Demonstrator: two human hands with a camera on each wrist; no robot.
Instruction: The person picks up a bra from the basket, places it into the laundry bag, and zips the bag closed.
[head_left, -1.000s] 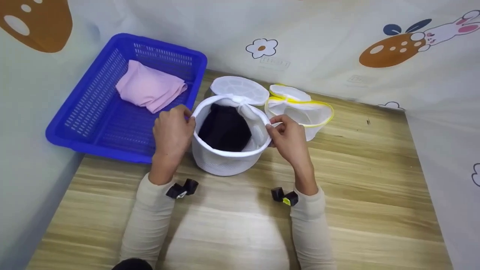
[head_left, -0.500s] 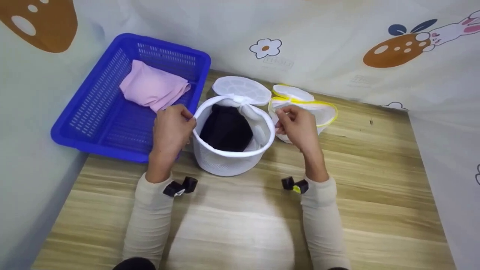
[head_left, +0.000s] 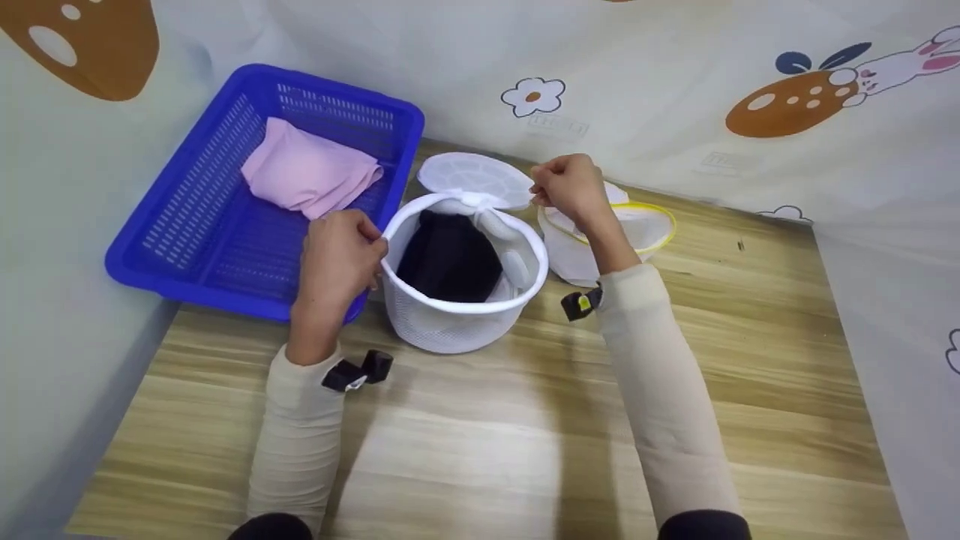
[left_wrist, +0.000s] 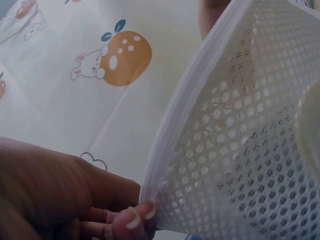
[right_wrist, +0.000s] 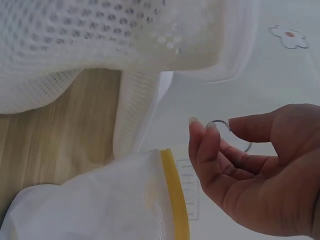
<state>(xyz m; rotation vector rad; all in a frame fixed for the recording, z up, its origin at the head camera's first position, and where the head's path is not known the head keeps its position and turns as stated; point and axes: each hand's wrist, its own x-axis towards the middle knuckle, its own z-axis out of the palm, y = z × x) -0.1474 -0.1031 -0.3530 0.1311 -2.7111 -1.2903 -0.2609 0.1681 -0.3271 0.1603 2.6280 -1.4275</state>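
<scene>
A round white mesh laundry bag (head_left: 442, 326) stands on the table with its zippered mouth wide. Folded black cloth (head_left: 450, 259) lies inside it. My left hand (head_left: 339, 259) pinches the bag's left rim between thumb and fingers; the left wrist view shows the zipper edge (left_wrist: 172, 117) at the fingertips. The round mesh lid (head_left: 472, 178) is folded back behind the bag. My right hand (head_left: 574, 187) is raised at the lid's right edge in the head view. The right wrist view shows its loosely bent fingers with a gap to the thumb and nothing held.
On the left, a blue plastic basket (head_left: 202, 292) holds a folded pink cloth (head_left: 307, 169). A smaller mesh bag with yellow trim (head_left: 577, 259) stands right of the white bag, partly behind my right forearm. A printed sheet (head_left: 645, 97) backs the wooden table (head_left: 465, 442).
My right hand has let go of the bag's right rim, drawn away, and moved up and back to beside the lid. My left hand keeps its pinch on the left rim.
</scene>
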